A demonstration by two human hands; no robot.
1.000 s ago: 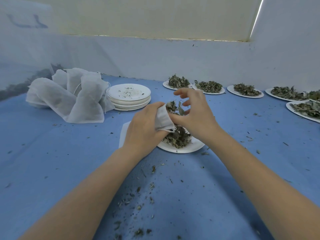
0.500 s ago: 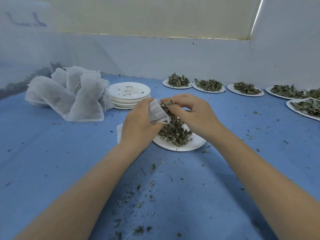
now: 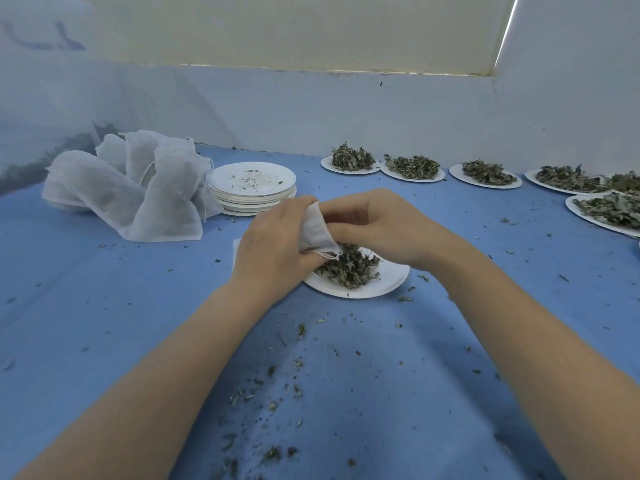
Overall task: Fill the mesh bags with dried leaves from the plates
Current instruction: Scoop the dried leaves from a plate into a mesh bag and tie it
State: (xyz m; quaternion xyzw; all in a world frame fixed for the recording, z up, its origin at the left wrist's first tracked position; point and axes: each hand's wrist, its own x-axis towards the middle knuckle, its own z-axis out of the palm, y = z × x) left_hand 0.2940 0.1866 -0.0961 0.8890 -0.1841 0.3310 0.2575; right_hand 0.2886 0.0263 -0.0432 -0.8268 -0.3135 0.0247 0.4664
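My left hand (image 3: 273, 244) grips a small white mesh bag (image 3: 316, 230) by its mouth, just above a white paper plate (image 3: 388, 282). A heap of dried leaves (image 3: 349, 266) lies on that plate. My right hand (image 3: 374, 221) hovers over the plate with its fingers curled against the bag's opening; what the fingertips hold is hidden. The rest of the bag is covered by my left hand.
A pile of white mesh bags (image 3: 138, 188) lies at the back left beside a stack of used plates (image 3: 251, 187). Several plates of dried leaves (image 3: 412, 168) line the back wall and right edge. Leaf crumbs (image 3: 277, 382) litter the blue table near me.
Both hands have come down closer to the plate. My right hand, which carried leaves above the bag, now has its fingers tucked at the bag's mouth, and the leaves are out of sight.
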